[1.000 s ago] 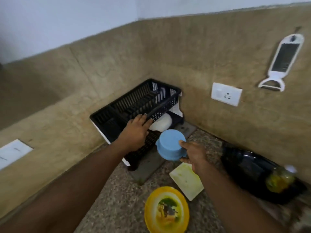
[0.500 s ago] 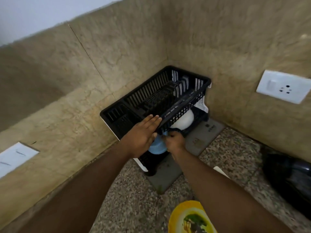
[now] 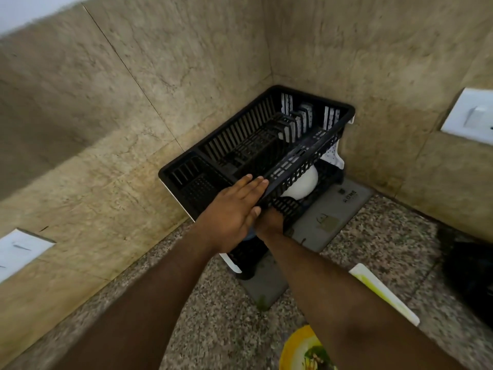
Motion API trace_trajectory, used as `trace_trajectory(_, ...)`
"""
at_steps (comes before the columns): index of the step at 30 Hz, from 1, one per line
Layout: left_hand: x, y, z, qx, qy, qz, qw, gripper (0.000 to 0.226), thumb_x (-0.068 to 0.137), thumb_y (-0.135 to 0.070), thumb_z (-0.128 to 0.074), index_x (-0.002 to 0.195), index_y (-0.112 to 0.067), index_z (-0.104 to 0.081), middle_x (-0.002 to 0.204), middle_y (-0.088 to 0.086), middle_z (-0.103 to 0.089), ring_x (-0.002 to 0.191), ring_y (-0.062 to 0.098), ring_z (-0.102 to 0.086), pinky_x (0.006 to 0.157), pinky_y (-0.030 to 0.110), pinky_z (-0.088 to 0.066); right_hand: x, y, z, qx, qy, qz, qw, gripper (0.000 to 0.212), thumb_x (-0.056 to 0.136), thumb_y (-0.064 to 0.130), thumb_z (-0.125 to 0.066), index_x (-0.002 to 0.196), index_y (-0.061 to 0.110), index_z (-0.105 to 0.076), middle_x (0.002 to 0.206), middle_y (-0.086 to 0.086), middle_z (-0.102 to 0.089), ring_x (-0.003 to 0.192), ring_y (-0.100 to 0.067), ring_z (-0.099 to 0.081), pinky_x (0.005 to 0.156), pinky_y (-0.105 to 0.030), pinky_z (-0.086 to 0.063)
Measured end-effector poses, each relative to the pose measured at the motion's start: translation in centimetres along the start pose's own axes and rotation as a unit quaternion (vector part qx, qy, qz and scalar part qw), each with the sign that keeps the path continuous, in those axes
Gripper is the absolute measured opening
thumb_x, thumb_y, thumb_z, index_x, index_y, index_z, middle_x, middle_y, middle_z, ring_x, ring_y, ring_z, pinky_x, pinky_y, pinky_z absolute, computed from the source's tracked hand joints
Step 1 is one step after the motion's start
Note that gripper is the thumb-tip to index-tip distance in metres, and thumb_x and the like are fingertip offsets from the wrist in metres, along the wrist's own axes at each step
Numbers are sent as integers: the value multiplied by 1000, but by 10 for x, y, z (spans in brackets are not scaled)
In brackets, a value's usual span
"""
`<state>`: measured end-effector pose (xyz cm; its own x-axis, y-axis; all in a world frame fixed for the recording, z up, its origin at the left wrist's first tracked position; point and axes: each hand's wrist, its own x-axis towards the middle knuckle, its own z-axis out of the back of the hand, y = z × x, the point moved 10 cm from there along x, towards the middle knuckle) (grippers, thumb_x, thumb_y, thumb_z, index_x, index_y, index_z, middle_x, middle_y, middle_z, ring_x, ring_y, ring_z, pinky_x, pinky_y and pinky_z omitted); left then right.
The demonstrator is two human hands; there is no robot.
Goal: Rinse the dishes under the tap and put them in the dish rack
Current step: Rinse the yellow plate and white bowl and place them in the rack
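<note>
Beige stone tiles close in the corner you are facing, above a speckled granite counter. Far left on the wall sits a white plate, a switch or cover. Set into the corner is your black plastic two-tier dish rack, standing on a grey drying mat; its upper tray has slotted walls, and patterned white pieces stand upright in the slots at its far end.

Your left hand lies flat on the near rim of the upper tray, fingers straight and together, pressing rather than gripping. Just right of it and touching it, your right hand reaches into the lower tier under that rim; its fingers are hidden by the rack and by your left hand, so you cannot tell whether they hold anything. A sliver of a pale blue rounded dish shows below your left hand at the lower tier's opening. Further in on the same tier rests a white domed bowl, upside down.

To the right, on the counter beside your right forearm, lies a flat white square plate smeared with yellow, and a round yellow plate with green food residue sits at the bottom edge. A white wall socket is mounted on the right wall, and a dark glossy object, blurred, sits at the right edge.
</note>
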<state>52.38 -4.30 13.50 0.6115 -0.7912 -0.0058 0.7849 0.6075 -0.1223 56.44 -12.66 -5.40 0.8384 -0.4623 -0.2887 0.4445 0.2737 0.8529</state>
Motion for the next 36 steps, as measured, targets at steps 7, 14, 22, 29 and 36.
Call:
trace_trajectory(7,-7,-2,2,33,3,14,999,61,108,-46,-20,165,-26,-11,173,-8,-10,160,12,-1,122,53,-28,-42,-7,33,61,17,6,998,16,95,23,-65,103,10,-69,106,-8,-71,103,-28,-66,86,-31,-51)
trace_trajectory(14,-32,-24,6,23,-35,68,997,70,102,-25,-50,164,-20,-19,173,0,-9,160,18,-6,127,53,-14,-145,-67,91,0,55,16,998,22,89,20,-67,110,14,-73,99,-2,-72,94,-20,-66,89,-33,-54)
trace_trajectory(22,-142,-111,-90,-138,-85,147,976,60,92,-29,-56,147,-6,-54,155,16,-50,143,33,-47,120,41,-32,-255,-158,171,-333,-11,4,943,20,85,31,-61,95,14,-62,98,-9,-66,92,-31,-67,70,-35,-50)
trace_trajectory(29,-217,-134,-209,-251,86,384,884,68,81,-58,-41,118,-8,-68,113,18,-73,107,39,-68,86,38,-50,-277,-209,168,-232,55,-41,970,37,84,18,-60,120,11,-54,111,-18,-65,102,-38,-62,81,-40,-53)
trace_trajectory(36,-206,-182,-175,-331,-23,412,848,49,87,-50,-56,112,-12,-74,106,12,-75,100,33,-69,85,38,-51,-318,-215,234,-64,-27,-18,997,29,79,7,-69,105,19,-70,96,-3,-75,90,-25,-69,71,-27,-50)
